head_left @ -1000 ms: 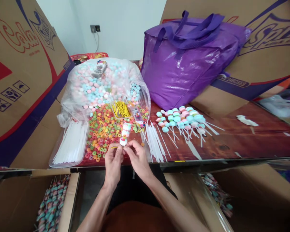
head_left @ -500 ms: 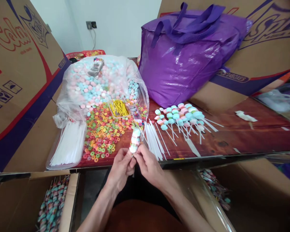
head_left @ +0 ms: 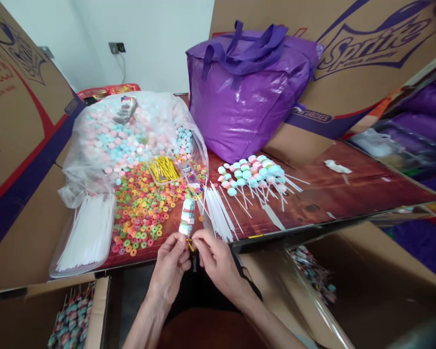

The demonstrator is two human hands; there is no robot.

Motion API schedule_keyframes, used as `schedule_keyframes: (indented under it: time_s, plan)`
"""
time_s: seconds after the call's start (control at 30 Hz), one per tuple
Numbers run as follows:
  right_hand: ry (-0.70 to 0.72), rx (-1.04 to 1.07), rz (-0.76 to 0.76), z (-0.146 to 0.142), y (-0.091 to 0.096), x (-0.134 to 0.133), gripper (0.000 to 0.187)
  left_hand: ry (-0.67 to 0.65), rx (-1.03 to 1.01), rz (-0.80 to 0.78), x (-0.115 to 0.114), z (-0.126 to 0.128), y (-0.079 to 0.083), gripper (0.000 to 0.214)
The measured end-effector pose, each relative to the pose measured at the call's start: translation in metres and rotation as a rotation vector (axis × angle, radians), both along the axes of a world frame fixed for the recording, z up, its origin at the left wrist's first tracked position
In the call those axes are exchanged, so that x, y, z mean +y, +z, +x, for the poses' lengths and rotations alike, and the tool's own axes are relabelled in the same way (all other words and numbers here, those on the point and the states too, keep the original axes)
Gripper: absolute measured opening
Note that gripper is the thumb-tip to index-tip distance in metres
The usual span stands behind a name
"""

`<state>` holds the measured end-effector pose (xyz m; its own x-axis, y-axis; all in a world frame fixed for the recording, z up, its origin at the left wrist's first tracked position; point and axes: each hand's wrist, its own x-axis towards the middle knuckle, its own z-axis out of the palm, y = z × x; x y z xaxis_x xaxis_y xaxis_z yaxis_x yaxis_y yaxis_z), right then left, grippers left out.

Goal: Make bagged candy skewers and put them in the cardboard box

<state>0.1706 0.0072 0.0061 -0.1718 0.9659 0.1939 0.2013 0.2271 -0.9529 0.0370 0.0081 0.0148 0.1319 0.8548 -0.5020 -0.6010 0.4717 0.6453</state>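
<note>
A wrapped marshmallow skewer (head_left: 187, 216) stands tip-up over the table's front edge, its pink, white and blue pieces in a clear wrapper. My left hand (head_left: 169, 266) pinches it at the bottom. A gold twist tie (head_left: 190, 245) sits at the wrapper's neck, and the closed fingertips of my right hand (head_left: 218, 261) grip one end of it. Just beyond are ring-shaped gummies (head_left: 141, 208) in a loose heap and a clear tub of gold twist ties (head_left: 164, 168). White sticks (head_left: 218, 213) lie right of the skewer.
A large clear bag of marshmallows (head_left: 119, 135) stands behind the gummies. More sticks fill a tray (head_left: 54, 274) at left. Finished-looking skewers (head_left: 254, 172) lie in a group before a purple bag (head_left: 247, 97). Cardboard boxes (head_left: 101, 310) with skewers sit below the table edge.
The view has turned to the right. My right fingers have drawn slightly away from my left ones, and the gold twist tie now shows between them at the wrapper's neck.
</note>
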Motion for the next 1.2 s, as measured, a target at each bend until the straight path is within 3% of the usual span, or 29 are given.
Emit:
schedule_keyframes:
  time_s: [0.1,0.17,0.23,0.43,0.63,0.83,0.93,1.07,1.13,1.2]
  plan:
    - [-0.067,-0.261,0.474,0.009,-0.005,0.002,0.027,0.018,-0.079,-0.077,0.006,0.003,0.005,0.050]
    - [-0.093,-0.370,0.609,0.012,-0.005,0.004,0.028,0.020,-0.123,-0.127,0.007,0.006,0.008,0.054]
    - [-0.124,-0.429,0.650,0.011,-0.003,0.005,0.023,0.022,-0.164,-0.157,0.006,0.010,0.010,0.053]
    - [-0.283,-0.419,0.456,-0.006,-0.003,0.001,0.021,0.048,-0.176,-0.126,0.001,0.015,0.005,0.041]
    - [-0.306,-0.230,0.200,-0.001,0.004,-0.003,0.016,-0.175,-0.256,0.032,0.012,0.009,0.010,0.050]
    - [-0.266,-0.241,0.219,0.017,0.024,-0.003,0.016,-0.272,-0.342,0.023,0.020,0.018,0.016,0.052]
    - [-0.235,-0.189,0.197,0.024,0.030,-0.006,0.017,-0.200,-0.187,0.177,0.014,0.020,0.015,0.050]
    - [-0.287,-0.105,0.128,0.030,0.036,-0.006,0.017,-0.178,0.267,0.436,0.003,0.021,0.013,0.052]
    - [-0.318,-0.058,0.119,0.031,0.039,-0.005,0.015,-0.189,0.415,0.414,0.001,0.023,0.010,0.048]
    - [-0.315,-0.005,0.113,0.030,0.040,-0.006,0.015,-0.170,0.412,0.314,0.001,0.027,0.006,0.042]
